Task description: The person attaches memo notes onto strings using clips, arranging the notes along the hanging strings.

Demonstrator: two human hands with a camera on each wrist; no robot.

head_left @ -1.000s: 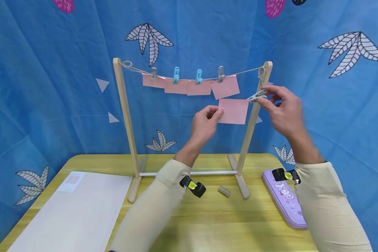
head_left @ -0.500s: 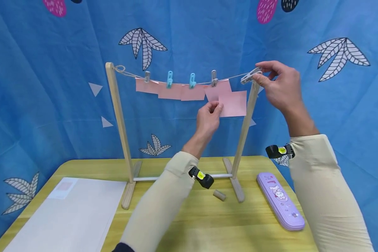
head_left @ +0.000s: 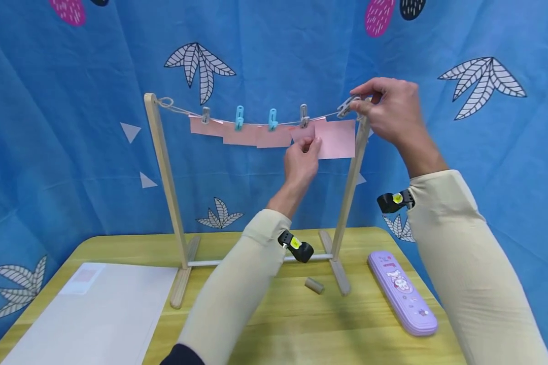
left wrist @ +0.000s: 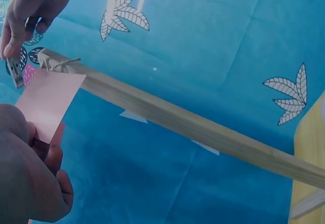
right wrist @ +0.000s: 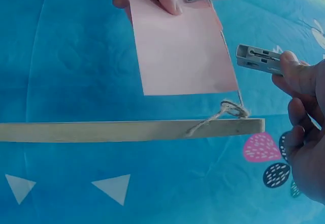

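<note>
A pink square of paper (head_left: 337, 140) is pinched at its left edge by my left hand (head_left: 301, 165), its top edge close to the string (head_left: 328, 115). My right hand (head_left: 395, 109) pinches a grey clothespin (head_left: 347, 107) just above the paper's upper right. In the right wrist view this clothespin (right wrist: 258, 59) stands apart from the string and paper. To the left, several pink papers (head_left: 239, 134) hang from the string, held by grey clothespins (head_left: 304, 115) and light blue clothespins (head_left: 239, 117). My left hand partly hides the rightmost hanging paper.
The string spans a wooden frame with a left post (head_left: 166, 177) and a right post (head_left: 349, 197). On the table (head_left: 297, 334) lie a large white sheet (head_left: 96, 314), a small wooden cylinder (head_left: 314, 285) and a purple pencil case (head_left: 404, 294). A blue patterned curtain (head_left: 265, 61) hangs behind.
My left hand has raised the pink paper to the string, over part of the hanging one. My right hand has lifted the clothespin away from the paper's corner, then moved left above it.
</note>
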